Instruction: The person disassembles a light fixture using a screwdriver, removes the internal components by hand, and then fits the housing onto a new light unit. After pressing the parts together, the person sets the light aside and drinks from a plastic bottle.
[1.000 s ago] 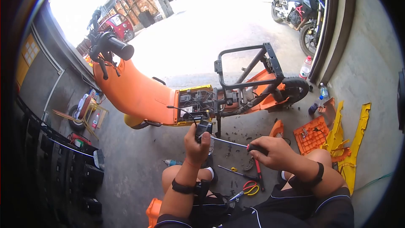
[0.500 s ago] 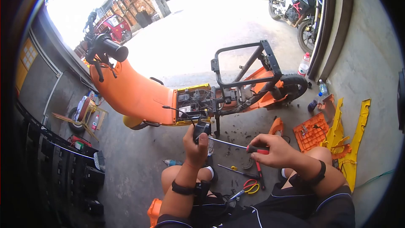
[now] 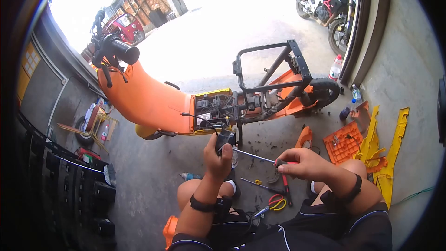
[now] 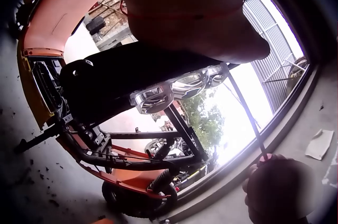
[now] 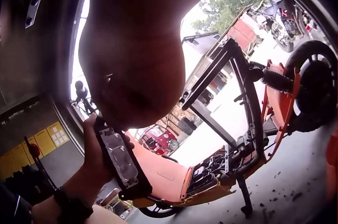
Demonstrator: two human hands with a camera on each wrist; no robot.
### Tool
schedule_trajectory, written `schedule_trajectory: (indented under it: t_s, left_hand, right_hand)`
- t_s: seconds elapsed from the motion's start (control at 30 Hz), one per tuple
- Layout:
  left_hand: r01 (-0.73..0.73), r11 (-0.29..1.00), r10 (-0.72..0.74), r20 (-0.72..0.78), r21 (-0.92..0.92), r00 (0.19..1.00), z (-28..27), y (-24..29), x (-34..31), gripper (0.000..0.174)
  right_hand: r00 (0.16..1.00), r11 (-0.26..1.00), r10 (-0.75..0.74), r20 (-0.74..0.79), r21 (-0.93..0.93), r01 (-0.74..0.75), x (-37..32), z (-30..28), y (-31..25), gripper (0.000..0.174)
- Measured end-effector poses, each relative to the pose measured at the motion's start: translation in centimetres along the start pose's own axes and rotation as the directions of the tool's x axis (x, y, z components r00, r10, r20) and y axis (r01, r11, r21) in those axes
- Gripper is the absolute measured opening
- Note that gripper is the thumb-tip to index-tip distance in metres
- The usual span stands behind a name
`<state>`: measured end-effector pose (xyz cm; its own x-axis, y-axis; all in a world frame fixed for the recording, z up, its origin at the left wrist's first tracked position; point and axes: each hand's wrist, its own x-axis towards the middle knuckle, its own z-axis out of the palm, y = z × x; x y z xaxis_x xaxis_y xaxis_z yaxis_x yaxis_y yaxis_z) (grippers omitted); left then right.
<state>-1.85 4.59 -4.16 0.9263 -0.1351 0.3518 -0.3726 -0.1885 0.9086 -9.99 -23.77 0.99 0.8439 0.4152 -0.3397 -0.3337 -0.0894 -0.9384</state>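
In the head view my left hand (image 3: pixel 216 161) grips a black lamp unit (image 3: pixel 226 139) with a thin cable running off it. Clear, shiny reflectors line one face of this lamp (image 4: pixel 174 91) in the left wrist view. My right hand (image 3: pixel 305 163) pinches the red and black handle of a long screwdriver (image 3: pixel 253 155). Its shaft reaches left to the lamp, and the tip is right at the lamp's edge. From the right wrist, the lamp's lens side (image 5: pixel 121 158) faces the camera, with my left hand's fingers around it.
A partly stripped orange motorbike (image 3: pixel 158 102) stands ahead, its wiring bay exposed. On the floor between my legs lie scissors (image 3: pixel 277 203), another screwdriver (image 3: pixel 255 185) and a red-handled tool (image 3: pixel 286 188). Yellow panels (image 3: pixel 392 153) and an orange grid-like panel (image 3: pixel 343 142) lie at the right.
The screwdriver handle has turned in my right hand's fingers, which have shifted their grip on it. The lamp stays in my left hand, with the shaft still against it.
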Motion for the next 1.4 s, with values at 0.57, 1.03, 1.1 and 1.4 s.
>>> schedule_trajectory:
  t_s: [0.57,1.03,1.1,1.4]
  left_hand:
    - [0.067,0.985,-0.073,-0.030,-0.157,0.997,0.7,-0.2,0.0,0.059]
    - [-0.004,0.994,0.007,0.031,-0.108,0.999,0.6,1.4,0.1,0.067]
    - [0.033,0.991,-0.029,0.035,-0.132,0.999,0.3,1.4,0.3,0.068]
    - [-0.002,0.993,0.001,-0.004,-0.116,1.000,0.7,2.4,0.1,0.067]
  right_hand:
    - [0.979,0.967,-0.196,-0.057,-0.177,0.183,0.6,-0.4,1.7,0.032]
    - [0.970,0.947,0.204,0.132,0.226,-0.230,0.2,-0.5,0.2,0.037]
    - [0.982,0.976,-0.185,-0.035,-0.123,0.180,0.6,0.2,1.2,0.037]
    - [0.865,0.794,-0.494,-0.088,-0.451,0.407,-0.2,1.1,1.3,0.030]
